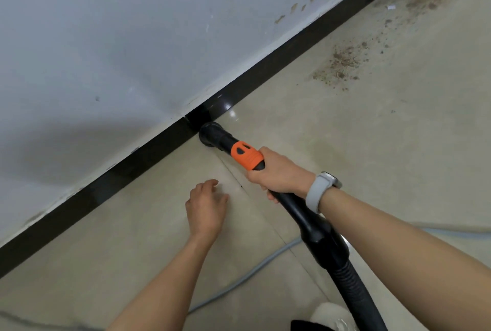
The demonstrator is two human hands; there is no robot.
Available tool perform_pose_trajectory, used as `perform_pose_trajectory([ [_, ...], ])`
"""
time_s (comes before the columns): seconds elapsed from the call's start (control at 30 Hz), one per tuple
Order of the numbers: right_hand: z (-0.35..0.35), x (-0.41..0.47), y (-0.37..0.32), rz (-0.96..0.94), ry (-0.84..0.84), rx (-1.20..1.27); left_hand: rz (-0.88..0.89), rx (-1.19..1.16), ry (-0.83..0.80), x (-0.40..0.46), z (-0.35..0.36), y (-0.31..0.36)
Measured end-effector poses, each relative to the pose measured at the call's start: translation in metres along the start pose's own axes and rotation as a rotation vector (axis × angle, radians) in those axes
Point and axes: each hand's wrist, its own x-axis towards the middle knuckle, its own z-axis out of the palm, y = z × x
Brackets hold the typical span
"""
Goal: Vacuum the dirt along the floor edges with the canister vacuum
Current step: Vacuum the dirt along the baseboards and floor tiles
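Vacuum's round black nozzle [210, 132] sits on the beige tile floor [345, 144] against the black baseboard [106, 182]. My right hand [276, 174] grasps the black-and-orange wand [245, 156]; my left hand [207, 207] hovers relaxed. Brown dirt [342, 65] lies farther along.

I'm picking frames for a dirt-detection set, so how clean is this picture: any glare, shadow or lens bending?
Head view: small glare spots on the glossy black baseboard and tile just beyond the nozzle; a soft shadow darkens the wall lower left; wide-angle bending is likely but hard to confirm; the dirt at upper right is evenly lit but slightly soft.
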Motion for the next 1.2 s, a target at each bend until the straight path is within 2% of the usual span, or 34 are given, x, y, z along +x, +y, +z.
perform_pose_trajectory([
  [0.13,-0.006,-0.022,0.008,0.052,0.035,-0.026,-0.078,-0.054,0.041,-0.009,-0.014,-0.017],
  [0.23,-0.003,-0.055,0.03,0.105,0.057,-0.04,-0.072,-0.049,0.027,-0.02,-0.016,-0.017],
  [0.4,0.004,-0.113,0.062,0.168,-0.021,-0.049,-0.085,0.069,-0.139,-0.035,-0.004,-0.022],
  [0.5,0.0,-0.133,0.072,0.2,-0.035,-0.069,-0.015,0.131,-0.24,-0.041,0.0,-0.023],
  [0.6,-0.007,-0.139,0.075,0.23,0.035,-0.072,0.007,0.214,-0.361,-0.043,0.006,-0.022],
  [0.67,-0.012,-0.134,0.077,0.232,0.151,-0.026,-0.007,0.243,-0.394,-0.044,0.01,-0.02],
  [0.73,-0.017,-0.126,0.078,0.222,0.272,0.034,-0.013,0.264,-0.402,-0.045,0.012,-0.018],
  [0.8,-0.016,-0.115,0.075,0.201,0.316,0.09,-0.015,0.272,-0.395,-0.045,0.014,-0.018],
  [1.07,0.007,-0.1,0.065,0.165,0.172,0.051,-0.045,0.231,-0.39,-0.042,0.016,-0.015],
  [1.2,-0.02,-0.127,0.089,0.239,0.317,0.192,0.006,0.234,-0.368,-0.043,0.018,-0.008],
])
